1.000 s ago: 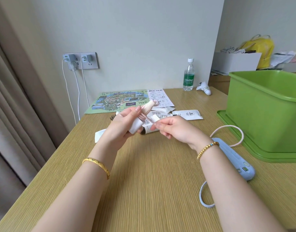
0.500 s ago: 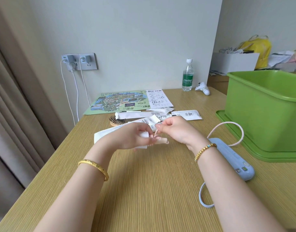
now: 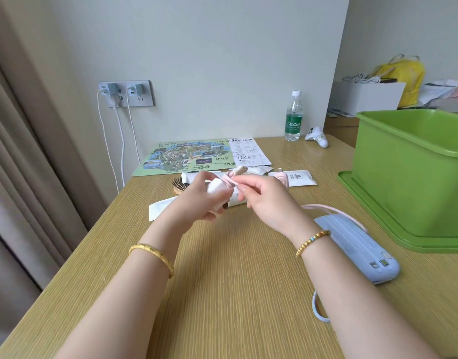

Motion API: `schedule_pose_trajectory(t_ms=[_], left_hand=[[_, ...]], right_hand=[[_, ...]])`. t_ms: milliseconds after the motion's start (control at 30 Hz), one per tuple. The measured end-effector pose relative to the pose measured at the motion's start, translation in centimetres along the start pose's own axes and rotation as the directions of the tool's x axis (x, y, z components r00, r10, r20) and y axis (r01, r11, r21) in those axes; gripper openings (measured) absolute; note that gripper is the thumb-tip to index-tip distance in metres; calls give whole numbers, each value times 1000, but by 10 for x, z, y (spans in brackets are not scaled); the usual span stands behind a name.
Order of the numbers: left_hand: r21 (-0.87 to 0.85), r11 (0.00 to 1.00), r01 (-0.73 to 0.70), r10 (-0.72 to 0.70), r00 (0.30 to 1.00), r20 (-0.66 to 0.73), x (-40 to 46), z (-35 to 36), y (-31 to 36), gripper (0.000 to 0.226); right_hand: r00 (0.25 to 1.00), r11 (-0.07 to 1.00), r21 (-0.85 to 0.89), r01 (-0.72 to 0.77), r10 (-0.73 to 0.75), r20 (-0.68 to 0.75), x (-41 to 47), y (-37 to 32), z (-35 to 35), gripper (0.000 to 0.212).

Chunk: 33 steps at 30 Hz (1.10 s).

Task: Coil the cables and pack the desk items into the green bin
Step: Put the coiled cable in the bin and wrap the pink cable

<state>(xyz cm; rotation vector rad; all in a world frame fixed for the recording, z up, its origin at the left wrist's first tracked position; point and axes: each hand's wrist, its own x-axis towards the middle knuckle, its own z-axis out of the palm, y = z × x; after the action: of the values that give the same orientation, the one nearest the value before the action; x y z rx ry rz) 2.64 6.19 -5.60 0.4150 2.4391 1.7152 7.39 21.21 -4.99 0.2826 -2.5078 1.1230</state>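
Left hand (image 3: 196, 200) grips white charger (image 3: 217, 194) steady; right hand (image 3: 264, 200) pinches pink cable (image 3: 229, 180), evidently winding it for the green bin (image 3: 409, 182).

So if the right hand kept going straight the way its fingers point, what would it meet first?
Its fingers point left toward the left hand, so the right hand would probably meet the white item held there first; the pink cable is already pinched.

Your desk (image 3: 222, 294): bin (image 3: 409, 182) right; power bank (image 3: 357, 252) before it; map (image 3: 189, 158) behind; bottle (image 3: 294, 120) rearmost.
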Motion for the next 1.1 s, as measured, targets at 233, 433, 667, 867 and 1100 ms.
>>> schedule_pose_trajectory(t_ms=[233,433,667,867,1100], left_hand=[[-416,905,94,-28,986,162,0,8,6,41],[-450,891,60,-99,993,-63,5,10,1,27],[-724,689,-46,-147,968,-202,10,-11,4,23],[-670,740,-63,115,993,34,3,-20,3,32],[-10,996,-85,79,870,487,-12,-12,3,27]], right_hand=[[992,992,-52,114,-116,-39,2,6,0,38],[986,986,-49,161,-160,40,1,7,9,35],[1000,987,-159,8,-8,0,2,18,3,23],[976,985,-60,-160,167,138,5,27,-3,31],[979,968,153,-199,202,-4,11,29,-14,22]])
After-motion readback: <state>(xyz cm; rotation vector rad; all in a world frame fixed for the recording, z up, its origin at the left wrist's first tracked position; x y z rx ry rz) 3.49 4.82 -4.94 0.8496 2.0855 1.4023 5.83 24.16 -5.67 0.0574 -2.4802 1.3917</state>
